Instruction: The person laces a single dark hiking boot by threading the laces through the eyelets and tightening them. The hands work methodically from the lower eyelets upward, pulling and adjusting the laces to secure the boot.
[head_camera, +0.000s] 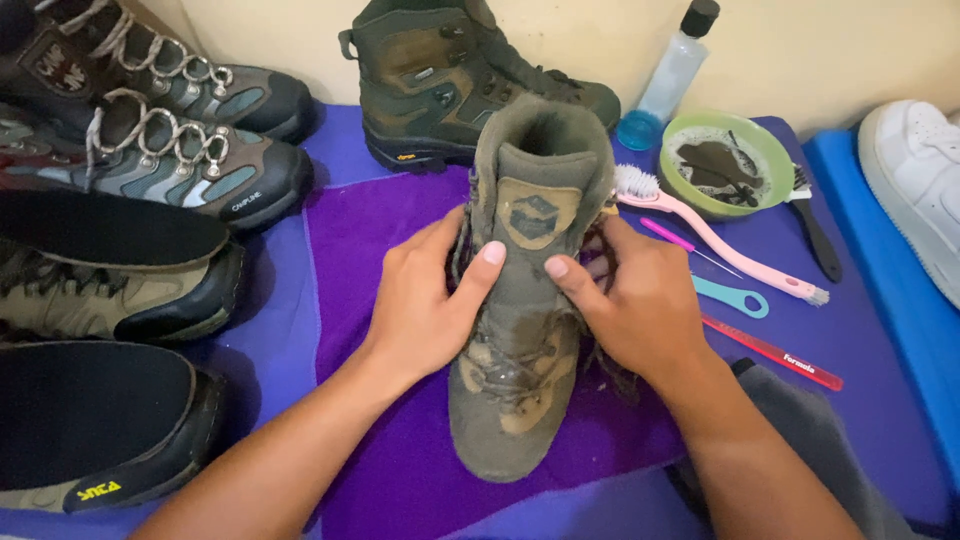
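Both hands clasp an olive boot (525, 300) standing upright on a purple cloth (400, 450): left hand (425, 300) closed on its left side, thumb across the tongue, right hand (640, 305) closed on its right side among the laces. Beyond it, its mate (440, 80) stands against the wall. Other shoes (150, 140) crowd the left of the blue surface (880, 330). Right of the boot lie a green bowl (725, 165), a pink brush (700, 235), a clear bottle (670, 75) and a red stick (770, 350).
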